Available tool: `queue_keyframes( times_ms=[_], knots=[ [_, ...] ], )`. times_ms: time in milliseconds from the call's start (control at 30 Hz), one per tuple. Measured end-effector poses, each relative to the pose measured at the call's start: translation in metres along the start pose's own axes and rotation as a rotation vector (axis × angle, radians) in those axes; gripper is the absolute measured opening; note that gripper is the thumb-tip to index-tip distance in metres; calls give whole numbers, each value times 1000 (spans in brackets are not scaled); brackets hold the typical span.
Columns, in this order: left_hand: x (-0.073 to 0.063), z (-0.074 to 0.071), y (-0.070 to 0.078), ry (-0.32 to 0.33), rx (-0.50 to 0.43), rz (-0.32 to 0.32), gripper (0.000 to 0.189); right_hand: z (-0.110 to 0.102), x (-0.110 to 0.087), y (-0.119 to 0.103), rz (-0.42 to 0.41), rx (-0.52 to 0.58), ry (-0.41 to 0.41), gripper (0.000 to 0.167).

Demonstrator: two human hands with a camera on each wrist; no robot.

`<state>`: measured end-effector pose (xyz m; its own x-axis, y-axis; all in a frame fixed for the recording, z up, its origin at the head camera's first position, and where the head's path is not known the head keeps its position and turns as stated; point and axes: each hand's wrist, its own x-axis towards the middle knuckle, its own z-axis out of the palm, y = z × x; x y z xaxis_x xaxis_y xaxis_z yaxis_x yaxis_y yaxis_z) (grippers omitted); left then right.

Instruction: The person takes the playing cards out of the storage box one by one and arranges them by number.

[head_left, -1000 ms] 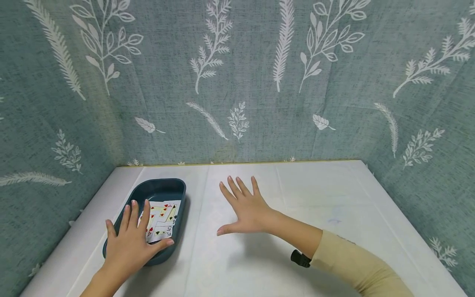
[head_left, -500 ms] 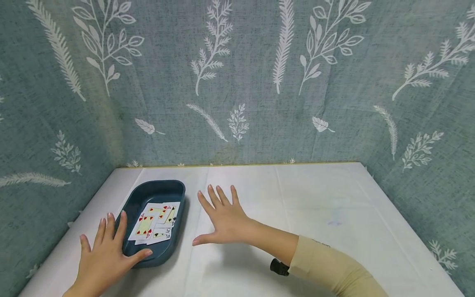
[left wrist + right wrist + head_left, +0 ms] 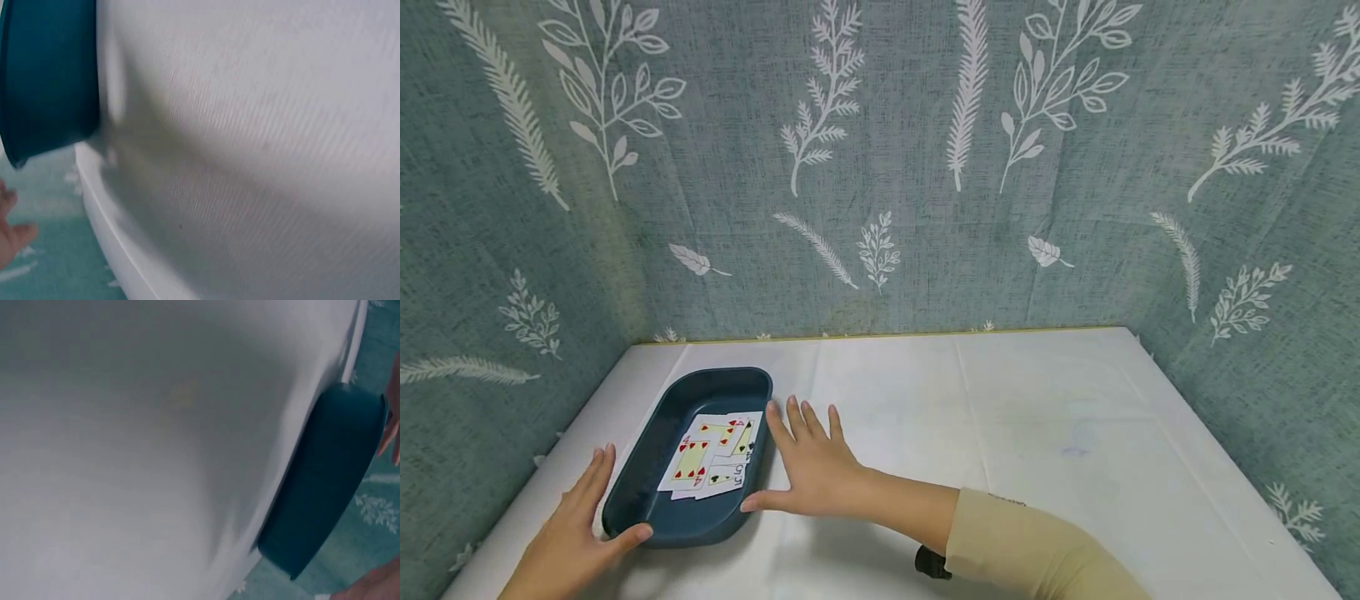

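Note:
A dark blue oval-cornered plastic tray (image 3: 718, 382) stands on the left side of the table. Several playing cards (image 3: 691, 460) lie overlapping and face up inside it, fours and a five among them. To the tray's near left is my left hand (image 3: 567, 527), fingers extended and the thumb spread toward its near corner. My right hand (image 3: 816, 471) is at the opposite long side, with fingers splayed and the fingertips and thumb right at the rim. Neither hand holds anything. Both wrist views show the tray's outer wall (image 3: 50, 75) side-on, its base (image 3: 325, 481) on the tabletop.
White cloth covers the table (image 3: 1000, 433). Grey-green curtains (image 3: 880, 167) with white leaf prints hang at the back and both sides. A small black object (image 3: 932, 562) is at the right sleeve (image 3: 1022, 542).
My left hand has moved left and down, off the view of the cards to beside the tray. The right hand has moved left, up to the tray's right side. The tray has stayed put.

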<state>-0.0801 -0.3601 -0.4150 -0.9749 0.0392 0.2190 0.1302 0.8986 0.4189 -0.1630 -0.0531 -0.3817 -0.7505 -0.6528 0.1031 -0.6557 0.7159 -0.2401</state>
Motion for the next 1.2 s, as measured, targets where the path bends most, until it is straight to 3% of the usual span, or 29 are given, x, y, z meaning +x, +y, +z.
queue_keyframes(
  times_ms=[133,267,433,533,733,967,1100,1200],
  knots=[
    [0,0,-11,-12,-136,-8,103,7,5,-9,-22,119,22,107],
    [4,0,-19,-60,-185,-7,101,15,9,-17,-20,257,29,108],
    [9,-2,-22,-172,-204,-92,101,27,12,-24,35,406,-12,111],
    [11,0,-24,-207,-250,-124,101,32,14,-25,63,455,-34,111],
    [11,2,-28,-235,-301,-146,101,41,17,-25,131,594,-57,111],
    [6,0,-32,-289,-320,-233,93,45,16,-26,207,781,-72,104],
    [5,0,-35,-272,-393,-236,82,44,17,-28,249,840,-55,101],
    [9,-2,-36,-295,-449,-256,78,46,18,-30,289,978,-29,99]
  ],
)
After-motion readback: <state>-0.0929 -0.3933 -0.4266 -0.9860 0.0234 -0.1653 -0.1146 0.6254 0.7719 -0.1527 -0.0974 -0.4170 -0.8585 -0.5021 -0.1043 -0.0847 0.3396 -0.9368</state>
